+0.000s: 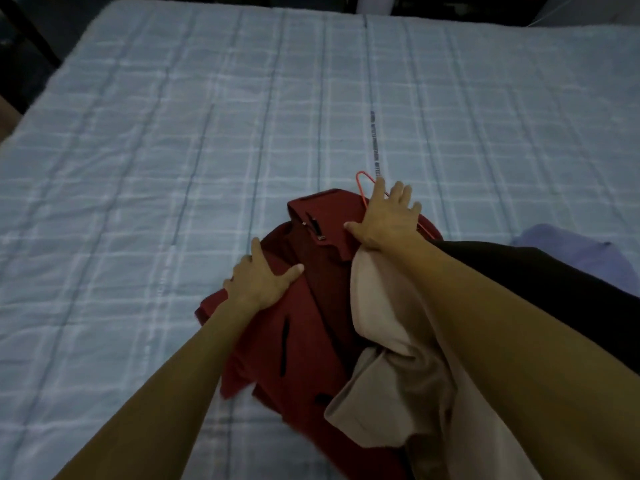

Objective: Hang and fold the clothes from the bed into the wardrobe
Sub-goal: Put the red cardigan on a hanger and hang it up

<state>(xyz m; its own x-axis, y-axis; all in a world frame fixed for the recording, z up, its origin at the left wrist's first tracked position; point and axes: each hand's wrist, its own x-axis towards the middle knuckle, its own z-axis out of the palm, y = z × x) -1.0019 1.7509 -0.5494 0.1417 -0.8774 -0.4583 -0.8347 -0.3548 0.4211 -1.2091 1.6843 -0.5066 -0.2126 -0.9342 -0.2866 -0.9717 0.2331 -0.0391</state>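
Bed (138, 168): pale checked cover, spanning the view. Left hand (259, 282): fingers apart and straight, palm pressing flat on the left part of the red garment (304, 323), which lies crumpled on the bed, near centre. Hanger (360, 187): hook protrudes at the garment's far edge. Right hand (388, 220): fingers spread, flat on garment and hanger, gripping nothing. Beige cloth (384, 306) lies under the right forearm. Black cloth (536, 271) is just right of it; purple cloth (568, 244) is beyond.

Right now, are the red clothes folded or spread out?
Neither: the red garment lies bunched in overlapping layers on the bed, under the left hand and right hand.
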